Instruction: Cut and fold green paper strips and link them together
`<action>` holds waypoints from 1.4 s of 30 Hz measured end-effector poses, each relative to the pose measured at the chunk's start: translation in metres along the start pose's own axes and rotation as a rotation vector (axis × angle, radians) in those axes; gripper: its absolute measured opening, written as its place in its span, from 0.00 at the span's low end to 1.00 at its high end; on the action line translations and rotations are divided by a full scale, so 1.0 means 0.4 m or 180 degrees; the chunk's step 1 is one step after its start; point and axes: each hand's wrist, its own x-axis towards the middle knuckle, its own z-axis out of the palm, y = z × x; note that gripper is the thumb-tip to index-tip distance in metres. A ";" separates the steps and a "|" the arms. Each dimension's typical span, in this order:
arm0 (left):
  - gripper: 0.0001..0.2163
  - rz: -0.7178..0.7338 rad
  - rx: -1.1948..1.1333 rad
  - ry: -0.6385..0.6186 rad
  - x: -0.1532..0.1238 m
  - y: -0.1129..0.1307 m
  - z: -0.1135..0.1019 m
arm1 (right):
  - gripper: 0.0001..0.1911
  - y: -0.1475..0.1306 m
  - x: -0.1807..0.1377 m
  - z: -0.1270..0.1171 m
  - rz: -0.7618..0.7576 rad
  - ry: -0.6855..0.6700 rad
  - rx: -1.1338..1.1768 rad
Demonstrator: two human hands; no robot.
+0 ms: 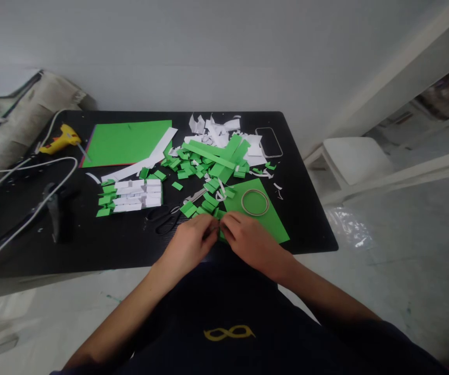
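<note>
My left hand (193, 237) and my right hand (243, 234) meet at the near edge of the black table (111, 245), fingertips pinching a small green paper piece (220, 233) between them. Just beyond my fingers lies a heap of cut green paper pieces (204, 172). A roll of tape (254, 202) rests on a green sheet (271, 219) right of my right hand. Black scissors (169, 214) lie just left of my left hand.
Rows of folded green-and-white strips (134, 195) lie at mid-table. A large green sheet (128, 140), a yellow glue gun (60, 139) with white cables (33, 166), white scraps (216, 127) and a phone (268, 141) sit farther back. A white stool (349, 156) stands at right.
</note>
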 end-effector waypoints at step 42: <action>0.05 -0.0383 -0.0435 0.0320 -0.018 0.025 -0.009 | 0.05 0.014 -0.020 0.010 -0.0199 0.0307 0.0569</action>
